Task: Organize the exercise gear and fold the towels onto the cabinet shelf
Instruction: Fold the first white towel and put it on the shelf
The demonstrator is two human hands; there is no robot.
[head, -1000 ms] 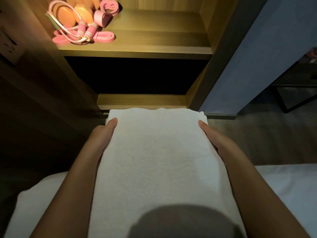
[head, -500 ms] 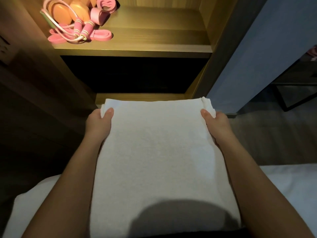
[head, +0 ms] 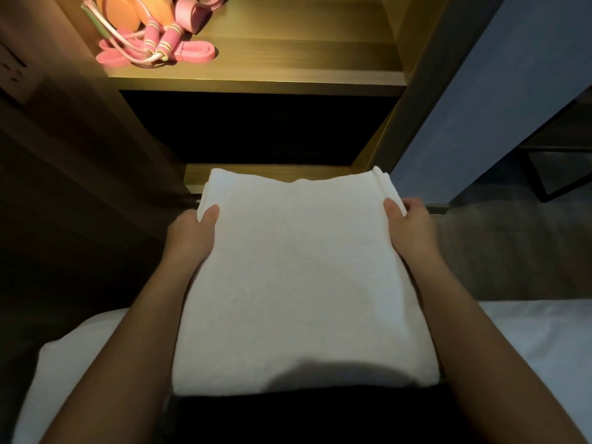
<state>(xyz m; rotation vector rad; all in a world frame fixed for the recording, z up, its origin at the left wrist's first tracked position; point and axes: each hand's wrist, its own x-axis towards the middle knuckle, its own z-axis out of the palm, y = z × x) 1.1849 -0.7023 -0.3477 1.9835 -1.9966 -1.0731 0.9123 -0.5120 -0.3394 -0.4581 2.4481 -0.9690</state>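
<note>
Both hands (head: 192, 238) grip folded towel (head: 301, 277) sides.

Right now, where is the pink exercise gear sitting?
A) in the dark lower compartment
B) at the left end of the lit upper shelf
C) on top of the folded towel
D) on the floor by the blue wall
B: the pink jump rope and bands lie at the left end of the lit upper shelf, while the left hand and right hand hold the folded white towel lower down.
</note>
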